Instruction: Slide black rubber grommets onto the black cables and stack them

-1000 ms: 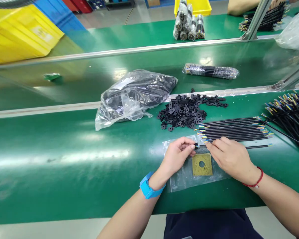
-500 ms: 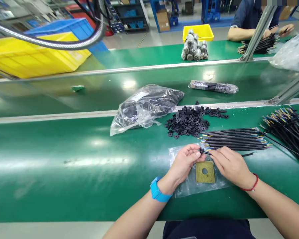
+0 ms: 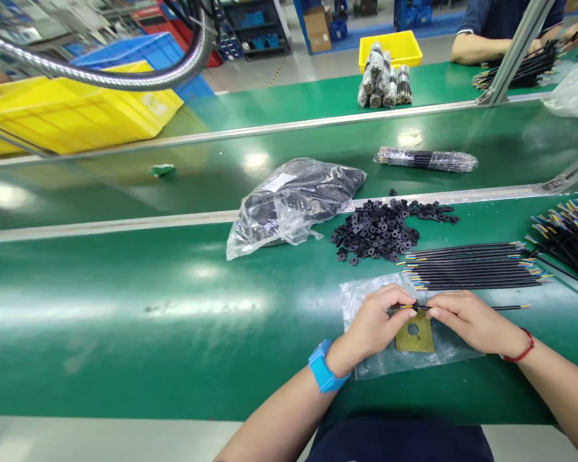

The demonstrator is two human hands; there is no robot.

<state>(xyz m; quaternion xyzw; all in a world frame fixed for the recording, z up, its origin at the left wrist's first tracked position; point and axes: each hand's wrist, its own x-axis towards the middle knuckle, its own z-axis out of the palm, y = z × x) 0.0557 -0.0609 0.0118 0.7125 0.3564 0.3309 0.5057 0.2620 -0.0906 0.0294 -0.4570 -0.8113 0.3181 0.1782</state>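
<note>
Green worktop gleamed around a clear plastic bag, over which a worker's left hand, blue band at its wrist, pinched a small black piece, while the right hand, wearing a red bracelet, grasped a black cable just beside it. Wire ends showed left of the piece and cable right of it; whether it encircled them could not be told. At six o'clock from the pinched piece lay a square yellow-brown plate with a round hole. A heap of black pieces sat at eleven o'clock, a row of black cables at two, and a thicker cable stack farther out on that bearing. At ten o'clock, a packed bag bore a white label, its print too small to read; farther out, a yellow bin carried a pale sticker, likewise unreadable. Toward one o'clock, a co-worker's forearm lay beside more cables.
</note>
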